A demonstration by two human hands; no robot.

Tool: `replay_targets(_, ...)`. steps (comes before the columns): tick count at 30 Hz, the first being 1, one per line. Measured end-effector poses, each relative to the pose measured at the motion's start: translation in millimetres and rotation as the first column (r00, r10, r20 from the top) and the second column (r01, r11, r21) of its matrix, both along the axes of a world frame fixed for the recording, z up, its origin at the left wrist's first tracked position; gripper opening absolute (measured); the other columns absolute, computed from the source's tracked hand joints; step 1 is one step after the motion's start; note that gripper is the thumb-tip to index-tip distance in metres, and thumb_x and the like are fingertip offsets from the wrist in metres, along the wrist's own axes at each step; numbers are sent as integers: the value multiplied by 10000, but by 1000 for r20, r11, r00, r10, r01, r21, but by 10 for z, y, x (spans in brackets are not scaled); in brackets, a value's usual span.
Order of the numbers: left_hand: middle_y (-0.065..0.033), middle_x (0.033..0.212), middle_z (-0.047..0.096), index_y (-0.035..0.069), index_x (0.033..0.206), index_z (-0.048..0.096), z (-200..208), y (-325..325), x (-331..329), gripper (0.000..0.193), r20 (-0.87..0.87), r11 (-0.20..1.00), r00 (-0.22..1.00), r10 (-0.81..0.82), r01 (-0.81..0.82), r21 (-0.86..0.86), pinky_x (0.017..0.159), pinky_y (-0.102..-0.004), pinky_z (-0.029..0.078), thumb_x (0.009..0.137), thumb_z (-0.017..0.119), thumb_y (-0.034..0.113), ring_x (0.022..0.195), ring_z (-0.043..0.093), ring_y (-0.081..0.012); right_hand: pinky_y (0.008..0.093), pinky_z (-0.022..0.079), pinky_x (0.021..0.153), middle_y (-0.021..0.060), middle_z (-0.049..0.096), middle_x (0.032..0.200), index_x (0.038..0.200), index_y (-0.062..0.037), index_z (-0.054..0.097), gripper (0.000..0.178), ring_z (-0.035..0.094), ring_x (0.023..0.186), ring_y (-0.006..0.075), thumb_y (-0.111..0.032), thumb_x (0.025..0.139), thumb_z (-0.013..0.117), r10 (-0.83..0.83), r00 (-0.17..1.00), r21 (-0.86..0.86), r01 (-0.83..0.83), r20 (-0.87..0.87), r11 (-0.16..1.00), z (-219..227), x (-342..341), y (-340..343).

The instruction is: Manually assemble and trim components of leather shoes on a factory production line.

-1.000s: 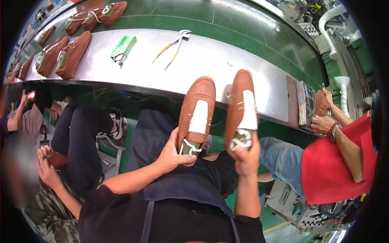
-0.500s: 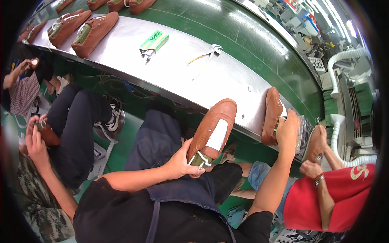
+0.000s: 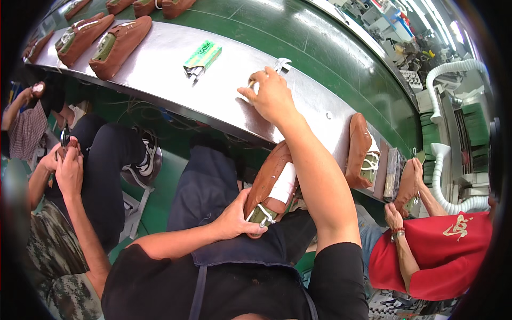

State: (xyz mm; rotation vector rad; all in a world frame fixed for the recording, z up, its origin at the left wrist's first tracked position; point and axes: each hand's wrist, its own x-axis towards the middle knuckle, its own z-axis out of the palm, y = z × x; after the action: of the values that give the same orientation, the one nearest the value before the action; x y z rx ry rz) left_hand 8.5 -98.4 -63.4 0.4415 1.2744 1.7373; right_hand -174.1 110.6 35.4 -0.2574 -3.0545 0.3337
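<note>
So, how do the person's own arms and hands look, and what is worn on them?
Both forearms are bare down to the hands. The left hand and the right hand wear no gloves, and no rings, watch or bracelet show. Short black sleeves end near the elbows, part of a black shirt, with a dark blue apron over the front.

In front of me runs a long metal ledge (image 3: 160,80), curving along the edge of a green belt (image 3: 298,42). Directly on the ledge lie two brown shoes (image 3: 114,45) side by side at my far left, a green box (image 3: 204,54) with a small clip (image 3: 193,72) just beside it, a pair of pliers (image 3: 277,66) under my right hand (image 3: 272,96), and one brown shoe (image 3: 358,149) well to my right. More shoes (image 3: 144,6) sit on the belt at the top.
</note>
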Motion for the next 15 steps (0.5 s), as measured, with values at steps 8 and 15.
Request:
replay_targets(8, -178, 1431, 524, -18, 1551, 282, -81, 19, 2, 1104, -52, 998, 999, 9, -12, -58, 1157, -377, 407, 696, 931, 241, 1341, 531, -251, 499, 540, 955, 312, 676, 1214, 1081, 38, 692, 386, 674, 1102, 462, -259, 843, 755, -200, 974, 26, 204, -101, 979, 16, 340, 901)
replay_targets(15, -169, 1490, 455, -12, 1592, 190, -29, 89, 11, 1212, 97, 999, 995, -32, 34, -23, 1198, -397, 360, 682, 950, 237, 1392, 474, -256, 445, 602, 685, 211, 727, 1004, 1148, 75, 663, 410, 723, 865, 333, -188, 833, 679, -356, 883, -425, 462, 307, 779, 239, 1346, 1358)
